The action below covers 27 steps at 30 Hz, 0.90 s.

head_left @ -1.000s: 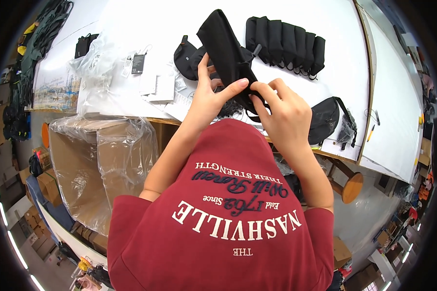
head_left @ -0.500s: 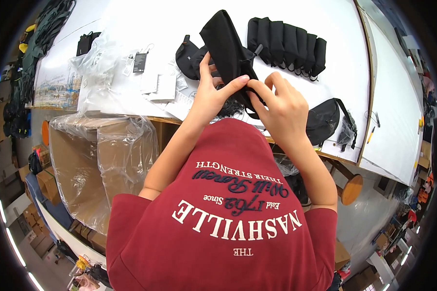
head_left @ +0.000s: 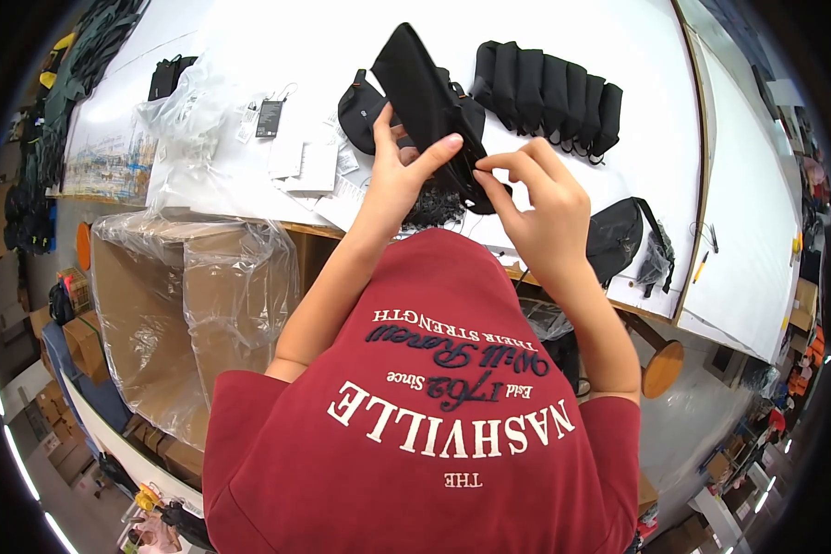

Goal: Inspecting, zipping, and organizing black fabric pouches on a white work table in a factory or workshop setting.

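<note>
A slim black fabric pouch (head_left: 410,81) is held up tilted over the white table, its top leaning left. My left hand (head_left: 399,175) grips it from the left side, thumb in front and fingers partly behind. At the pouch's lower right edge, my right hand (head_left: 547,205) pinches with thumb and forefinger; the edge there looks like a zipper or strap, too small to tell. Behind the pouch lies another black bag (head_left: 358,113), partly covered. Below the pouch, a dark tangle of cords (head_left: 434,209) rests near the table edge.
Several black pouches (head_left: 547,90) lie in a row at the back. A black bag with a strap (head_left: 615,238) lies at right. Left are clear plastic bags (head_left: 186,138), a black tag (head_left: 269,118) and white papers (head_left: 316,168). A plastic-lined carton (head_left: 143,305) stands below the table's left edge.
The pouch has turned slightly, its top shifting left and its flat side narrowing. My right hand has moved a little right and down, away from my left thumb, still pinching at the edge.
</note>
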Tool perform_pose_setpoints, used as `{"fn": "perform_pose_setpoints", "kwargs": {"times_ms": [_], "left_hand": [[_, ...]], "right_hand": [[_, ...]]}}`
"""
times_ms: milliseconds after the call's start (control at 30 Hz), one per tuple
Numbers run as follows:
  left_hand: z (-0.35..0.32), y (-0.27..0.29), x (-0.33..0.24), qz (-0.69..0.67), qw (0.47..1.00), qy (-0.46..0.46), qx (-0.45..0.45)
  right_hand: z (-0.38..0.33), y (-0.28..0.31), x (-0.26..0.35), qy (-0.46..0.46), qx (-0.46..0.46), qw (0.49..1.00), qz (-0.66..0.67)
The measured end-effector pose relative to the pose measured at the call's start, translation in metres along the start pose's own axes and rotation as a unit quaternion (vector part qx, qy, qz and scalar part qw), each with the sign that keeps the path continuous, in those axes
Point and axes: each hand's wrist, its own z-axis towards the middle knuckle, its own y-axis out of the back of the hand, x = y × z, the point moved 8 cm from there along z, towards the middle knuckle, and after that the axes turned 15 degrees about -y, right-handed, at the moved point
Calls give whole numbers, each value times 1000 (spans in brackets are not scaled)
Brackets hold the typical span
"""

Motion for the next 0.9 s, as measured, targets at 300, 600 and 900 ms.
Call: {"fn": "perform_pose_setpoints", "kwargs": {"times_ms": [300, 600, 900], "left_hand": [[4, 7, -16, -3, 999, -29, -30], [2, -10, -34, 103, 986, -129, 29], [1, -12, -37, 77, 987, -138, 13]], "right_hand": [[-38, -23, -51, -277, 85, 896, 336], [-35, -4, -70, -280, 43, 906, 314], [-38, -34, -56, -306, 230, 846, 371]]}}
